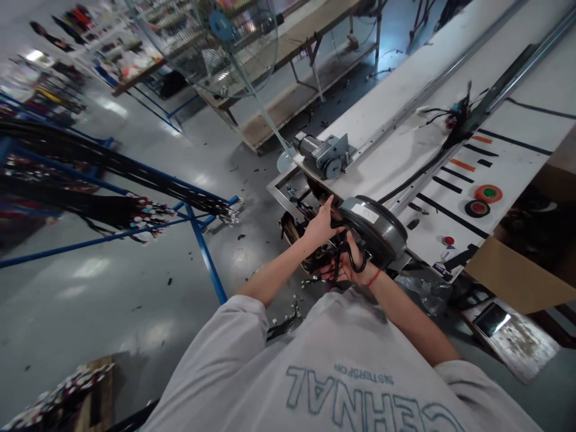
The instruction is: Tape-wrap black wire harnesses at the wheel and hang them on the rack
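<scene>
My left hand [320,229] reaches in beside a dark round wheel-like machine part [375,228] at the table's end. Its thumb and forefinger are apart around a dark stretch of black cable, whose far part is hidden. Just below, my right hand [347,264] is turned palm up, its fingers partly curled. A black cable loop [362,259] lies across that palm, near the thumb. The round part has a white label on its casing. Black cable [405,187] runs from behind it along the white table.
A small motor unit [321,155] sits on the white table [382,129]. Tape rolls [488,193] and black and orange strips lie to the right, by an open cardboard box [522,273]. A blue rack [204,258] with cable bundles stands left; a fan [220,27] stands beyond.
</scene>
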`<state>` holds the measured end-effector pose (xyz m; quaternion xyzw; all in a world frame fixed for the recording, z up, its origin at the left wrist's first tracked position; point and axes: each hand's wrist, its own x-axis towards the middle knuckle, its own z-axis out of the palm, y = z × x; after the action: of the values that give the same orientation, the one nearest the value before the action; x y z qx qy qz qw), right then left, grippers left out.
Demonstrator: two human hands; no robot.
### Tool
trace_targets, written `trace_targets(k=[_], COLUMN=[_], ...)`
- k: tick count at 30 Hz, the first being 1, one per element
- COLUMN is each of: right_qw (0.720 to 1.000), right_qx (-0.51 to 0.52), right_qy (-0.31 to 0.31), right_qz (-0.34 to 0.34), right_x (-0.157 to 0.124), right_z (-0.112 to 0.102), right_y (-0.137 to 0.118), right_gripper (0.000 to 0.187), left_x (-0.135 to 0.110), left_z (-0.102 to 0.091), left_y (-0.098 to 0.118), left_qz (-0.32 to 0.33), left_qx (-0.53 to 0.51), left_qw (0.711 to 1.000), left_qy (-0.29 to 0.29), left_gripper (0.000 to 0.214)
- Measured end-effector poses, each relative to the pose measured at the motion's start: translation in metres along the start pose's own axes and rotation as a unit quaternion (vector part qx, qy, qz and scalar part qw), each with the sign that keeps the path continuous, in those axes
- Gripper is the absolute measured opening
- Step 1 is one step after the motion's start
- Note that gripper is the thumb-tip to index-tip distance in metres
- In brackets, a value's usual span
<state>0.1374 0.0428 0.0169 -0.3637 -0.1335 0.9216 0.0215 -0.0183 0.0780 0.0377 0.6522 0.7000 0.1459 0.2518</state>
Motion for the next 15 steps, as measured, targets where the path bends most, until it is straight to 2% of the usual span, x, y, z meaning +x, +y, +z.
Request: trace_targets(k=[3,6,8,9,11,13,14,15], right_qw=[0.998,0.99,0.991,0.992,0.99,0.981,0.978,0.976], right_qx=[-0.002,-0.039,-0.078,-0.098,-0.132,-0.149,-0.151,-0.151], right_qy=[0.06,0.132,0.108,0.07,-0.022,-0.09,-0.105,-0.109], right_qz=[-0.011,-0.024,-0.027,-0.03,-0.047,-0.08,-0.098,-0.117], right_x=[0.006,0.005,-0.007,-0.018,-0.045,-0.077,-0.093,-0.108], right_z=[0.006,0.003,-0.007,-0.014,-0.03,-0.045,-0.052,-0.058], right_y=[-0.006,0.001,0.015,0.024,0.041,0.056,0.061,0.065], right_gripper=[0.082,0.072,0.071,0.072,0.075,0.075,0.075,0.074], left_x=[-0.002,0.001,0.007,0.012,0.02,0.023,0.022,0.02], left_z=[0.002,0.009,0.014,0.016,0.02,0.025,0.027,0.028], left_y=[0.007,0.008,0.002,-0.004,-0.017,-0.031,-0.036,-0.039], left_qz=[-0.009,-0.03,-0.06,-0.077,-0.09,-0.082,-0.071,-0.061], left_qx=[0.048,0.147,0.192,0.188,0.1,-0.069,-0.158,-0.233], left_qw=[0.999,0.989,0.979,0.979,0.984,0.962,0.941,0.925], left_qy=[-0.011,0.017,0.027,0.001,-0.117,-0.252,-0.29,-0.293], left_gripper=[0.103,0.094,0.073,0.057,0.035,0.045,0.052,0.056])
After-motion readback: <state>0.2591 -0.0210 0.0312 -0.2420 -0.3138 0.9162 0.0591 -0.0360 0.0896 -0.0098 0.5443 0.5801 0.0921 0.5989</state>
